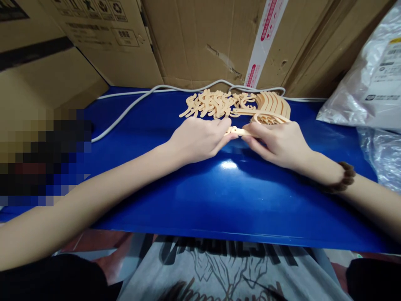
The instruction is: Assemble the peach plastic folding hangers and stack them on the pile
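Observation:
My left hand (200, 139) is closed in a pinch on a small beige plastic piece, mostly hidden by the fingers. From the other side, my right hand (282, 144) grips a flat beige plastic strip (240, 132), whose end meets the small piece between my fingertips. Just beyond my left hand lies a heap of beige hook-shaped pieces (209, 104). Small curved pieces (246, 100) sit to its right. Behind my right hand are several nested, curved beige strips (274, 103), with one strip (247, 112) lying in front of them.
Blue tabletop (200, 200) lies under my hands. A white cable (125, 110) runs along the back. Cardboard boxes (200, 42) stand behind and at left; a clear plastic bag (357, 88) lies at right. A blurred dark patch (40, 154) covers the left side.

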`<state>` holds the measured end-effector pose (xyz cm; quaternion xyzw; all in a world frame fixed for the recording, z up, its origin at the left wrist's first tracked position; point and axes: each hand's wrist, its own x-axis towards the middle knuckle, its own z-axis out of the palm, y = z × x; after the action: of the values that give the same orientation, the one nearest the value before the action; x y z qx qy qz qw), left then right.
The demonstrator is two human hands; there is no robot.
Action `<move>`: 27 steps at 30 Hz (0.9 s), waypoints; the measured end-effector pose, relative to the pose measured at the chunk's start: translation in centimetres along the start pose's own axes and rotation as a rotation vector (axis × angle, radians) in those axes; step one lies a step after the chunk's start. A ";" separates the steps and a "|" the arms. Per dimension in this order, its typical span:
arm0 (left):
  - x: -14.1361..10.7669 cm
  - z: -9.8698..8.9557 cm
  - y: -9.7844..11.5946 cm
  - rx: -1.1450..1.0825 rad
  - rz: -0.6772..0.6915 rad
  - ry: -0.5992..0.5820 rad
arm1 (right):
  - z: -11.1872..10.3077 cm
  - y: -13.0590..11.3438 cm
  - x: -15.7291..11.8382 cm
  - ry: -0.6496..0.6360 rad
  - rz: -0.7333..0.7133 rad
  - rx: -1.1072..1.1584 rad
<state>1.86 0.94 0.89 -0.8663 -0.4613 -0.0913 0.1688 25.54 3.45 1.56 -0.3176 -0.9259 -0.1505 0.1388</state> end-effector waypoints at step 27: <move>-1.4 1.7 -0.3 -0.162 0.202 -0.028 | 2.0 -0.1 -1.3 -0.012 -0.198 0.093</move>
<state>0.78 0.67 -1.07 -0.9202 -0.3652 -0.0989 0.1003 26.19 3.40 -0.74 -0.2185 -0.9596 -0.1184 0.1321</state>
